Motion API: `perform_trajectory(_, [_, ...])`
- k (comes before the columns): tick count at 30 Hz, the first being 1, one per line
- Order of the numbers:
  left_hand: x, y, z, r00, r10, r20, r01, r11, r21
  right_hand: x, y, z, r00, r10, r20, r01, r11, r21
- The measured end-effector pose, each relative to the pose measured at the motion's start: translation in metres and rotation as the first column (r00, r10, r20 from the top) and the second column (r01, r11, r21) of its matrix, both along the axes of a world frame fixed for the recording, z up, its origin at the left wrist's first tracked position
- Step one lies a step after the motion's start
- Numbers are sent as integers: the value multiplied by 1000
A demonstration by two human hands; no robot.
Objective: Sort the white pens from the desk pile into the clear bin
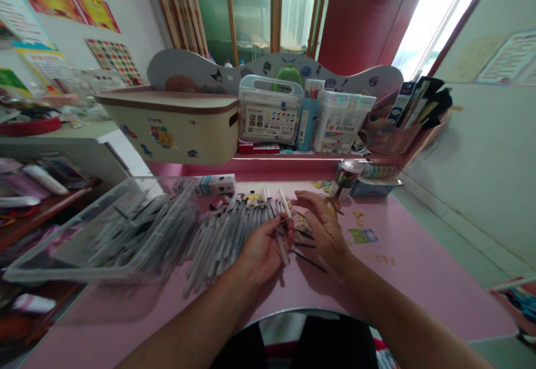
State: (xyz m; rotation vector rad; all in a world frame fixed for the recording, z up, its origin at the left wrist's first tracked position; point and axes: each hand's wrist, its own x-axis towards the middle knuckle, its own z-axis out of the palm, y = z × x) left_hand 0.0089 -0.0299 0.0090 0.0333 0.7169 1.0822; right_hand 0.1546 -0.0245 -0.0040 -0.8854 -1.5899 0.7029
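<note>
My left hand [263, 246] is closed around a white pen barrel [282, 250] at the middle of the pink desk [402, 285]. Just to its right, my right hand [320, 224] has its fingers stretched out and reaches over thin dark pen refills [307, 257] lying on the desk. Beside the left hand spreads a pile of several white pens [228, 232]. A clear plastic box [113, 235] with more pens in it stands on the left.
A small white carton [215, 184] lies behind the pile. A tin cup with pencils [345, 179] and tape rolls [379, 171] stand at the back right. On the shelf are a cream bin [176, 126] and marker cases [270, 109].
</note>
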Motion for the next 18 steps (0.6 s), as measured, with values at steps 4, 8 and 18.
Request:
perform_trajectory(4, [-17, 1, 22, 969, 156, -193, -118, 974, 194, 12, 16, -6, 963, -269, 25, 270, 960, -72])
perform_trajectory(8, [-41, -4, 57, 879, 357, -317, -184, 865, 466, 21, 30, -14, 913, -323, 250, 336, 942, -12])
perform_trajectory(18, [-161, -19, 109, 37, 521, -853, 227, 827, 515, 26, 31, -9, 691, -136, 710, 244, 968, -53])
